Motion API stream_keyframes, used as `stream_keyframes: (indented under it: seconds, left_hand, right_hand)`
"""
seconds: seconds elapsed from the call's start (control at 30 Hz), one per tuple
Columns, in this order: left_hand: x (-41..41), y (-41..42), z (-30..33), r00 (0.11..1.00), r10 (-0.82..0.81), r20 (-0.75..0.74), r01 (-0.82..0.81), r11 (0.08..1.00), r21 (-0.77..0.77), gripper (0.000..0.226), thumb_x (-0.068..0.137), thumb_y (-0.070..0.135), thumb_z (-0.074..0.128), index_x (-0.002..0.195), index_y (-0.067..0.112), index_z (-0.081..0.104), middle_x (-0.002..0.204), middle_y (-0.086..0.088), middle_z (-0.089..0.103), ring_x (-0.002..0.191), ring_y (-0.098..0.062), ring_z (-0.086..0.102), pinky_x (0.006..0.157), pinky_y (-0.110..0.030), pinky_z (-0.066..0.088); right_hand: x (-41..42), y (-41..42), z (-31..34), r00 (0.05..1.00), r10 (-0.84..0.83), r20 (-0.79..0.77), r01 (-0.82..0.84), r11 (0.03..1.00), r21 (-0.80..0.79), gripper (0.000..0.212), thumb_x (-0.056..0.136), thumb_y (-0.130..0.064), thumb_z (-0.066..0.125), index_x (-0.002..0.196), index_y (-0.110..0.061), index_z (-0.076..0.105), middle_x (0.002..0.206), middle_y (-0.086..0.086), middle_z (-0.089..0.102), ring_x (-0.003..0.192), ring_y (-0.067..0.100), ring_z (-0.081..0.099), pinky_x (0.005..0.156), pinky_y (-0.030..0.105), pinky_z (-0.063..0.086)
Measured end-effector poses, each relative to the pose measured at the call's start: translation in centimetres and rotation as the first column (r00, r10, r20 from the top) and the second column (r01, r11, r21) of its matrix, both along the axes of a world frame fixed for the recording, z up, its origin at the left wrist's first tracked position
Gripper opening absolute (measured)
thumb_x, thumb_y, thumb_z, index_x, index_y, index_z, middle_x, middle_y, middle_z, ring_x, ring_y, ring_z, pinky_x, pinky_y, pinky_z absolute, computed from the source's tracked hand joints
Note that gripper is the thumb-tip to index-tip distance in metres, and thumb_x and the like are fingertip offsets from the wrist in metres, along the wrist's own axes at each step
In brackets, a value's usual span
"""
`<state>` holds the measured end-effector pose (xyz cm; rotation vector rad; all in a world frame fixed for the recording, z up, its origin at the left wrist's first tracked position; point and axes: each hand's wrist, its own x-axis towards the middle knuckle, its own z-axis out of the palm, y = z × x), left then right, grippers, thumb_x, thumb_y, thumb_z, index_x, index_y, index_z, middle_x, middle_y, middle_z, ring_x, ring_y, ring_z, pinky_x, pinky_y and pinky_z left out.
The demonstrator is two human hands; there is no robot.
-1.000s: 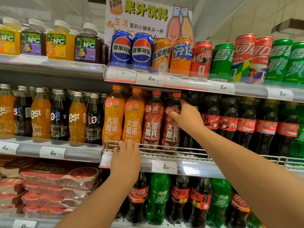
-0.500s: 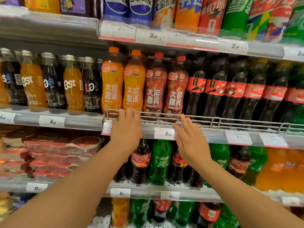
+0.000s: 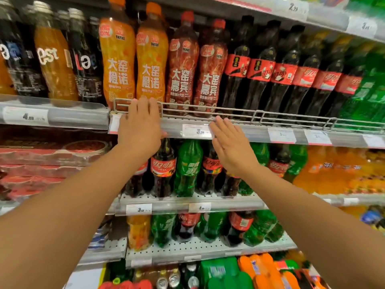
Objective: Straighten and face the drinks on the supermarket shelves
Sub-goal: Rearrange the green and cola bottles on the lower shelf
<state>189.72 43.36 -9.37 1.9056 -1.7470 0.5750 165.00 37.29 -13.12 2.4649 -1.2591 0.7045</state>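
I see the left hand (image 3: 140,130) laid flat against the front edge of the middle shelf (image 3: 239,133); fingers straight and pressed close together, tips hooked just over the wire guard rail (image 3: 208,111); it holds no bottle; the thumb sits low by the price strip. The right hand (image 3: 231,146) is open beside it, fingers straight and slightly spread, tips pointing up near the white price tag (image 3: 196,131); I cannot tell whether the fingertips touch the shelf edge or hang just in front of it; it pinches nothing.

The drinks on that shelf stand upright behind the rail, labels out: two orange Dayao bottles (image 3: 133,59) above the left hand; two dark-red Dayao bottles (image 3: 196,65) just right of them, between the two hands; then a row of cola bottles (image 3: 277,74) with red labels running right; green bottles (image 3: 370,88) at the far right, blurred.

Left section, same level: est bottles (image 3: 52,59), orange and dark alternating, behind a clear strip.

Shelf below the hands: small cola and green Sprite bottles (image 3: 187,167) mixed, partly hidden by the right hand; big orange bottles (image 3: 337,170) to the right, blurred; red-lidded packs (image 3: 54,155) at left; lower shelves hold more mixed bottles, too blurred to name.
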Motion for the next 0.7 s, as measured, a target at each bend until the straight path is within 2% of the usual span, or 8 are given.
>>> stream_keyframes:
  seconds: [0.1, 0.17, 0.27, 0.33, 0.43, 0.57, 0.63, 0.7]
  left_hand:
    - [0.4, 0.0, -0.8, 0.994, -0.035, -0.103, 0.038, 0.999, 0.026, 0.083, 0.093, 0.037, 0.058, 0.152, 0.01, 0.006, 0.155, -0.015, 0.015, 0.141, -0.036, 0.016, 0.112, -0.051, 0.026]
    - [0.4, -0.2, -0.9, 0.991, -0.035, -0.132, 0.041, 0.998, 0.044, 0.081, 0.095, 0.037, 0.053, 0.152, 0.013, 0.002, 0.158, -0.013, 0.008, 0.144, -0.036, 0.011, 0.115, -0.051, 0.019]
    - [0.1, -0.5, -1.4, 0.998, 0.026, -0.059, -0.021, 0.995, 0.095, 0.07, 0.099, 0.034, 0.045, 0.153, 0.014, 0.005, 0.159, -0.015, -0.001, 0.145, -0.035, 0.006, 0.114, -0.055, 0.016]
    - [-0.5, -0.6, -2.4, 0.997, 0.081, -0.012, -0.08, 0.991, 0.105, 0.058, 0.101, 0.029, 0.037, 0.153, 0.019, 0.013, 0.16, -0.014, -0.005, 0.145, -0.032, 0.005, 0.113, -0.056, 0.013]
    - [-1.9, -0.3, -3.7, 0.988, 0.142, -0.054, -0.14, 0.989, 0.04, 0.052, 0.1, 0.022, 0.038, 0.15, 0.02, 0.025, 0.16, -0.014, 0.005, 0.145, -0.032, 0.008, 0.11, -0.058, 0.014]
    - [-5.6, 1.1, -5.0, 0.973, 0.226, -0.055, -0.228, 0.973, -0.026, 0.052, 0.095, 0.016, 0.047, 0.143, 0.005, 0.032, 0.152, -0.022, 0.023, 0.137, -0.04, 0.021, 0.102, -0.064, 0.027]
    - [-8.7, 2.1, -6.2, 0.98, 0.179, -0.085, -0.179, 0.984, 0.0, 0.054, 0.097, 0.021, 0.045, 0.144, -0.001, 0.03, 0.154, -0.022, 0.021, 0.139, -0.04, 0.02, 0.107, -0.06, 0.028]
    - [-11.7, 3.0, -8.0, 0.993, -0.005, -0.121, 0.011, 0.999, 0.049, 0.052, 0.099, 0.022, 0.045, 0.146, 0.001, 0.034, 0.158, -0.019, 0.016, 0.142, -0.036, 0.021, 0.113, -0.051, 0.026]
  right_hand:
    - [-3.7, 0.0, 0.5, 0.996, 0.008, -0.088, -0.001, 0.997, 0.076, 0.05, 0.105, -0.03, 0.031, 0.153, -0.023, 0.022, 0.162, 0.004, 0.01, 0.15, 0.026, 0.005, 0.12, 0.048, 0.01]
    - [-6.9, -0.3, 0.9, 0.99, -0.073, -0.119, 0.083, 0.993, 0.08, 0.051, 0.104, -0.035, 0.029, 0.154, -0.026, 0.02, 0.163, 0.005, 0.009, 0.149, 0.03, 0.005, 0.118, 0.05, 0.012]
    - [-12.1, -0.8, 1.0, 0.961, -0.26, -0.095, 0.272, 0.951, 0.151, 0.055, 0.102, -0.046, 0.019, 0.154, -0.034, 0.007, 0.163, -0.001, -0.002, 0.149, 0.027, -0.003, 0.117, 0.053, 0.004]
    - [-13.9, -1.1, 0.5, 0.952, -0.284, -0.117, 0.299, 0.944, 0.14, 0.055, 0.102, -0.046, 0.019, 0.154, -0.038, 0.001, 0.163, -0.003, -0.006, 0.149, 0.028, -0.006, 0.117, 0.054, 0.002]
    - [-14.2, -1.4, -0.4, 0.959, -0.255, -0.124, 0.262, 0.964, 0.041, 0.055, 0.103, -0.041, 0.026, 0.154, -0.032, 0.008, 0.163, 0.0, 0.003, 0.148, 0.033, 0.002, 0.114, 0.055, 0.008]
    - [-14.3, -1.8, -1.4, 0.971, -0.219, -0.094, 0.215, 0.975, -0.047, 0.057, 0.1, -0.038, 0.035, 0.154, -0.027, 0.018, 0.162, 0.003, 0.014, 0.146, 0.039, 0.01, 0.11, 0.059, 0.013]
    - [-14.4, -2.0, -1.9, 0.98, -0.192, -0.057, 0.188, 0.98, -0.066, 0.06, 0.099, -0.038, 0.041, 0.154, -0.025, 0.02, 0.162, 0.004, 0.016, 0.146, 0.04, 0.01, 0.11, 0.06, 0.012]
    - [-14.3, -2.2, -2.2, 0.98, -0.189, -0.055, 0.184, 0.98, -0.077, 0.066, 0.096, -0.04, 0.045, 0.154, -0.025, 0.018, 0.162, 0.005, 0.013, 0.146, 0.04, 0.008, 0.111, 0.061, 0.01]
